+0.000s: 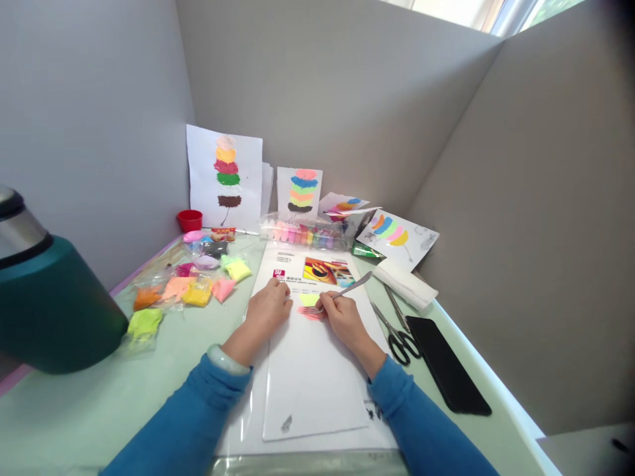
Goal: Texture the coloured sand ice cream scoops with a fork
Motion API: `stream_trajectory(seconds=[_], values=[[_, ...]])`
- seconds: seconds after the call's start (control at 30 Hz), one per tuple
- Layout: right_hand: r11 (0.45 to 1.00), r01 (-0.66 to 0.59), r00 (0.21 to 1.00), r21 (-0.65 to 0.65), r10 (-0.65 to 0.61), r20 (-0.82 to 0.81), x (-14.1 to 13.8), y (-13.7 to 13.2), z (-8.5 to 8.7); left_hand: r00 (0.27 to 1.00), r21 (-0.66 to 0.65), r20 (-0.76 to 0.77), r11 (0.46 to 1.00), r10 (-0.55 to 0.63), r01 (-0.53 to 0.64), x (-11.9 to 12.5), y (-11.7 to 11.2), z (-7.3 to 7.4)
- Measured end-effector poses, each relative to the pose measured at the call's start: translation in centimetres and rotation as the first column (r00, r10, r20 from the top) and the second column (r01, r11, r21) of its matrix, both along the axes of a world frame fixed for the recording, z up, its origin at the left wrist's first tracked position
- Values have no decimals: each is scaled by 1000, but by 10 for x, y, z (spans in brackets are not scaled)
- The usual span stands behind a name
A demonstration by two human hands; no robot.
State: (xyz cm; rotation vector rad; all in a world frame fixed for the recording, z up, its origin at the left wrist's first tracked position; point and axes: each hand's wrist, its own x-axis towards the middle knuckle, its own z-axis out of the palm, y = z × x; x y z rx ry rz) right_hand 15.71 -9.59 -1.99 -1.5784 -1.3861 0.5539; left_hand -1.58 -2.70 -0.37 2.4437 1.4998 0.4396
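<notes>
A metal fork (354,284) is gripped in my right hand (342,318), its tines lying on a pink patch of clay (311,313). Just above that sits a yellow patch of clay (309,299). Both patches are spread on a white sheet of paper (315,383), which has a small grey smudge near its bottom left corner. Loosely bent, my left hand (268,309) rests at the sheet's left edge, thumb apart from the fingers and nothing seen in it. Beneath the sheet lies a printed paper pack (292,264) in clear plastic.
Left are bagged coloured clays (178,289), a red cup (190,219) and a large green flask (54,297). Behind stand a packet of colours (305,233) and striped pictures (225,175). Right lie scissors (399,340), a black phone (446,363) and a white tissue roll (405,283). Grey walls enclose the table.
</notes>
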Motion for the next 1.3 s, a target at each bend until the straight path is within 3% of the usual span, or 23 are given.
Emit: stream_trajectory(seconds=[0.2,0.43,0.63,0.8,1.07,1.3], values=[[998,65,998,0,-65,3,11,-4,-1,1000,-9,-4,1000,1,-1,0,1,0],[999,-50,997,17,51,-60,1,-5,1,1000,8,6,1000,-5,5,-1,1,-1],[998,51,997,-37,-54,-62,12,-4,1,1000,-10,6,1000,-5,5,-1,0,1],[991,135,991,6,-134,-25,20,-8,1,1000,-12,9,1000,-13,13,-1,1,1],[1000,-23,996,22,25,-81,10,-6,-2,1000,-11,7,1000,-3,3,0,0,1],[987,161,987,0,-161,22,21,-10,2,1000,-20,6,1000,-7,7,-1,-1,3]])
